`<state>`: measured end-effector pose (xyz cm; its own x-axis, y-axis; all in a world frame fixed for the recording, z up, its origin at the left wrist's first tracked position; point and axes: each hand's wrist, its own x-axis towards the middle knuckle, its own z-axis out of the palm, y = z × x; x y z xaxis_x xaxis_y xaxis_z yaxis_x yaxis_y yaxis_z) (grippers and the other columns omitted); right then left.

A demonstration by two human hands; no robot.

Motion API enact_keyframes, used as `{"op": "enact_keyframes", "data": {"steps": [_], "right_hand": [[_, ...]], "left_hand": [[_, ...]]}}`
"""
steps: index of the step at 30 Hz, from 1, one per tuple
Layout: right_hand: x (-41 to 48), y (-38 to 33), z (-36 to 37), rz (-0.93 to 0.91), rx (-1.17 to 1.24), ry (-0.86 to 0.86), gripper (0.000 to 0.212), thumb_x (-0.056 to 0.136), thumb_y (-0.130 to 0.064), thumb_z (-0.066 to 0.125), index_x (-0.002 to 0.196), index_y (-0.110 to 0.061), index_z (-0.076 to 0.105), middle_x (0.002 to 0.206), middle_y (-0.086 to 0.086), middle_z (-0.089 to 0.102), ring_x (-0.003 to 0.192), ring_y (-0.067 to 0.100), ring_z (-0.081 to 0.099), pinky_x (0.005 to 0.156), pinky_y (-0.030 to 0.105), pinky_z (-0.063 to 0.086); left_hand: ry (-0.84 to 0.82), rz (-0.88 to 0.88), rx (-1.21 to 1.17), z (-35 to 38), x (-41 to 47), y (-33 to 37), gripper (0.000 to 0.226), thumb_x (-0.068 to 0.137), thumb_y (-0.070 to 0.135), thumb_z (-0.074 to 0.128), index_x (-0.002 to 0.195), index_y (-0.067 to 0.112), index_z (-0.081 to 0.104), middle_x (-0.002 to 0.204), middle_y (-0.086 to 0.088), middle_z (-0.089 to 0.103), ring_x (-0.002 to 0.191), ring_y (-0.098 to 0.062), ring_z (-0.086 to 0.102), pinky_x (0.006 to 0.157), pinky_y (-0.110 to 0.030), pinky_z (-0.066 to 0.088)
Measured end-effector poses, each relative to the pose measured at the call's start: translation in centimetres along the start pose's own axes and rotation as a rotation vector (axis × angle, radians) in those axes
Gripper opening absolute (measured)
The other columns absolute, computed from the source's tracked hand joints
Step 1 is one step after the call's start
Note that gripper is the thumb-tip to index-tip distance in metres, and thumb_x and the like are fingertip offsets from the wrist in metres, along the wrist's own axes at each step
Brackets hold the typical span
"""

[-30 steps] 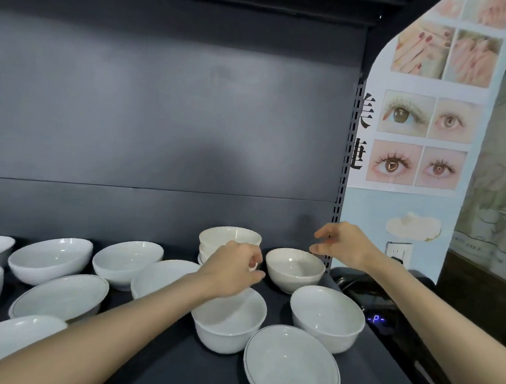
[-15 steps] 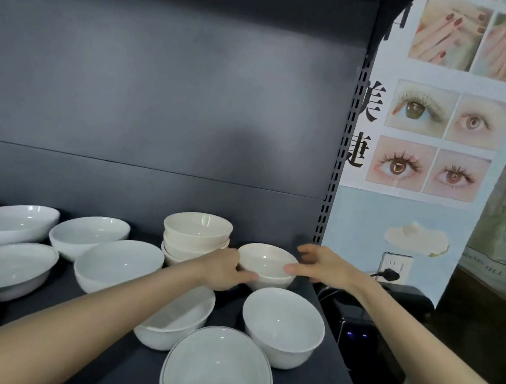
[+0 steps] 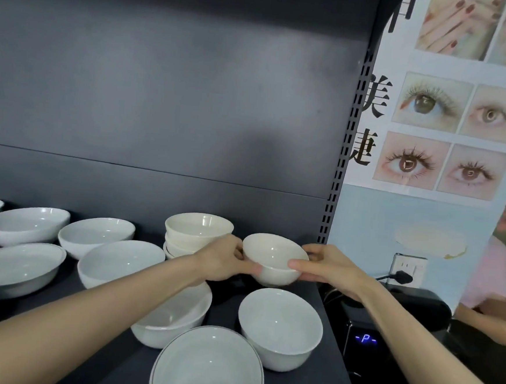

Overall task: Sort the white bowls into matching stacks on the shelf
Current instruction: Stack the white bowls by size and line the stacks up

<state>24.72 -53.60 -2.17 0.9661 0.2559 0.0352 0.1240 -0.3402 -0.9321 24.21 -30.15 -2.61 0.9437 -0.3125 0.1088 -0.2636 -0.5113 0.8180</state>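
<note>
your left hand grips the small cream bowl from its 9 o'clock side and your right hand grips it from 3 o'clock, fingers curled round its wall. the bowl is slightly tilted, just beside the stack of cream bowls at its 9 o'clock, toward the back of the shelf. whether its base touches the shelf cannot be told. a deeper white bowl stands at its 6 o'clock, and a dark-rimmed bowl at 7 o'clock.
</note>
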Motion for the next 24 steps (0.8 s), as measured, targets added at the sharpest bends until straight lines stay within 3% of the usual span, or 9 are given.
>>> {"op": "enact_keyframes", "data": {"steps": [4,6,9,11,14,19,21,24], "right_hand": [[-1.1,-2.2,-0.7,-0.101,0.037,-0.005,0.026,0.082,-0.014,0.070,0.107,-0.009,0.064,0.108,0.009,0.070,0.097,0.014,0.069,0.078,0.019,0.054],[-1.4,-3.3,-0.9,-0.135,0.022,-0.027,0.036,0.074,-0.023,0.075,0.107,-0.015,0.064,0.112,0.006,0.069,0.102,0.013,0.068,0.083,0.021,0.054],[-1.1,-4.8,-0.7,-0.183,-0.040,0.008,0.060,0.062,-0.034,0.087,0.115,-0.021,0.061,0.115,0.000,0.068,0.106,0.011,0.065,0.090,0.026,0.052],[-0.5,-5.9,0.1,-0.217,-0.076,0.037,0.070,0.061,-0.038,0.084,0.123,-0.019,0.057,0.115,-0.003,0.067,0.105,0.009,0.064,0.088,0.026,0.053],[0.3,-7.8,2.0,-0.266,-0.092,0.072,0.058,0.074,-0.030,0.080,0.124,-0.014,0.056,0.113,-0.002,0.066,0.100,0.009,0.066,0.082,0.024,0.055],[2.2,-9.8,5.4,-0.298,-0.107,0.096,0.055,0.075,-0.033,0.077,0.122,-0.013,0.057,0.111,-0.003,0.067,0.098,0.007,0.066,0.086,0.025,0.054],[3.0,-10.1,6.6,-0.282,-0.137,0.115,0.058,0.071,-0.040,0.079,0.119,-0.016,0.059,0.111,-0.004,0.067,0.102,0.008,0.064,0.092,0.028,0.051],[4.3,-10.2,8.1,-0.238,-0.216,0.139,0.062,0.063,-0.049,0.081,0.113,-0.018,0.063,0.108,-0.006,0.068,0.104,0.008,0.062,0.093,0.027,0.049]], "left_hand": [[0.162,0.100,-0.106,0.1,-0.8,1.5,0.041,0.075,0.023,0.080,0.109,0.008,0.063,0.095,-0.013,0.067,0.077,-0.020,0.060,0.077,-0.032,0.050],[0.286,0.142,-0.131,0.2,-1.5,2.2,0.045,0.073,0.020,0.082,0.111,0.015,0.057,0.097,-0.004,0.062,0.085,-0.021,0.063,0.083,-0.030,0.051],[0.424,0.209,-0.184,-0.5,-2.7,3.1,0.050,0.073,0.015,0.081,0.113,0.017,0.050,0.100,0.002,0.055,0.075,-0.011,0.062,0.074,-0.016,0.050],[0.464,0.218,-0.220,-1.6,-3.3,3.2,0.052,0.074,0.013,0.080,0.116,0.014,0.049,0.104,0.001,0.058,0.077,-0.010,0.064,0.077,-0.020,0.052],[0.481,0.217,-0.284,-4.1,-3.9,2.7,0.055,0.072,0.013,0.081,0.117,0.015,0.049,0.104,0.001,0.066,0.085,-0.014,0.068,0.083,-0.030,0.055],[0.474,0.189,-0.283,-8.3,-4.5,0.9,0.048,0.070,0.017,0.083,0.113,0.014,0.059,0.092,-0.001,0.071,0.079,-0.008,0.066,0.069,-0.010,0.052],[0.448,0.194,-0.265,-9.8,-4.4,-0.2,0.042,0.072,0.015,0.082,0.109,0.015,0.063,0.085,0.000,0.069,0.078,-0.008,0.064,0.068,-0.009,0.050],[0.365,0.183,-0.256,-11.4,-3.8,-1.9,0.039,0.075,0.013,0.080,0.108,0.016,0.061,0.097,0.002,0.069,0.085,-0.007,0.065,0.071,-0.010,0.052]]}}
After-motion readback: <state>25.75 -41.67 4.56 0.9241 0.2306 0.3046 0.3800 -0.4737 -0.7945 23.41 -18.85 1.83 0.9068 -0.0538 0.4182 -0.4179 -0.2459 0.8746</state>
